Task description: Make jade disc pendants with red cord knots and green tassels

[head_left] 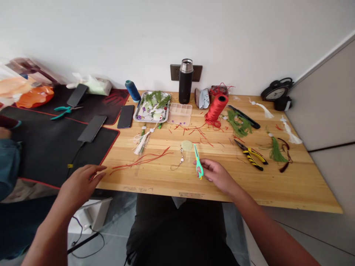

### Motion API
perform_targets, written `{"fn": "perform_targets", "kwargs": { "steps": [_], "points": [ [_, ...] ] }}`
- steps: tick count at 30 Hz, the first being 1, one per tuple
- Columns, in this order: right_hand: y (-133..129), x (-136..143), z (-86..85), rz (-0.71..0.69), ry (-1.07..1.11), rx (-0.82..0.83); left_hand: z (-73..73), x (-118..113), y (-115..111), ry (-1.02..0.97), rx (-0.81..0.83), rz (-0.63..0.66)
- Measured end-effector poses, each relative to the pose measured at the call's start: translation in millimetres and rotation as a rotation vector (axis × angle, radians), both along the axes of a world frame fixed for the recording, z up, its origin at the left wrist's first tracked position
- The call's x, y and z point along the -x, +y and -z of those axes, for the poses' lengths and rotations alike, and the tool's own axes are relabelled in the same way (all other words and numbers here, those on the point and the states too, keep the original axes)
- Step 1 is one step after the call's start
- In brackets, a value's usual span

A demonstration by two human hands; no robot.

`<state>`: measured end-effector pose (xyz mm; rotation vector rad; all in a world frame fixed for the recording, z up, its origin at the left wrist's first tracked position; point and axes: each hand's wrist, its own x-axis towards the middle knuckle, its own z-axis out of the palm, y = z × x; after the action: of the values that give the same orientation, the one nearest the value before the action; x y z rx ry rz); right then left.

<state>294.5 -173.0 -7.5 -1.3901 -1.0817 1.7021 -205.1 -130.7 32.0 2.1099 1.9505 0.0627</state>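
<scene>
"Gripping anything, those two hands?"

"Only one is. The right hand (215, 173) has its fingers closed around the handles of a pair of green scissors (198, 166), the tip aimed away from the person. The left hand (83, 181) is well apart from it, thumb and fingers parted, with nothing visible between them."

"And what lies nearest the left?"

"Some loose red cords (138, 160), stretched across the wooden table (283, 184). One end sits just beside the fingertips (whether they touch, I cannot tell)."

"What about around the scissors?"

"A pale green disc (186, 145) is just beside the tip, and a beaded strand (182, 159) with a thin loop lies below it. Red snippets scatter beyond."

"Further out?"

"On the right, yellow-and-black pliers (251, 153) rest with their handles spread, near a bunch of green tassels (240, 123). Behind the snippets, a red spool (217, 107) stands tilted. Left of it come a clear compartment box (180, 111), then a metal tray (137, 119) heaped with greenery and beads."

"And at the edges?"

"A black flask (185, 83) stands by the wall. At far left, another person's dark red sleeve (9, 122) reaches over a black mat (41, 147)."
</scene>
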Motion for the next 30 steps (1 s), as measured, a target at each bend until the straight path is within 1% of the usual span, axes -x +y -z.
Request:
{"fn": "perform_targets", "kwargs": {
  "steps": [2,5,9,11,14,17,20,24,26,30],
  "points": [
    [0,0,1.1,0.02,0.001,0.009,-1.5,-1,-5,-0.002,0.012,-0.013],
    [0,3,4.1,0.053,0.006,0.005,1.6,-16,-8,-0.037,0.011,-0.005],
    [-4,9,8.5,0.114,0.029,-0.03,11.0,-41,3,-0.024,-0.049,0.044],
    [-8,11,10.5,0.153,0.042,-0.052,16.3,-47,11,-0.014,-0.025,0.095],
    [-13,11,13.8,0.19,0.082,-0.084,24.5,-48,23,-0.012,0.048,0.162],
    [-15,10,16.1,0.201,0.107,-0.108,30.2,-46,28,-0.024,0.054,0.187],
    [-15,11,17.2,0.207,0.121,-0.106,31.2,-47,26,-0.054,0.04,0.202],
    [-14,14,17.3,0.207,0.126,-0.115,27.7,-48,26,-0.035,0.01,0.2],
    [-13,14,16.9,0.203,0.138,-0.118,25.2,-46,28,-0.064,-0.015,0.178],
    [-8,5,13.7,0.159,0.148,-0.059,20.0,-42,35,-0.146,0.012,0.056]
  ]
}}
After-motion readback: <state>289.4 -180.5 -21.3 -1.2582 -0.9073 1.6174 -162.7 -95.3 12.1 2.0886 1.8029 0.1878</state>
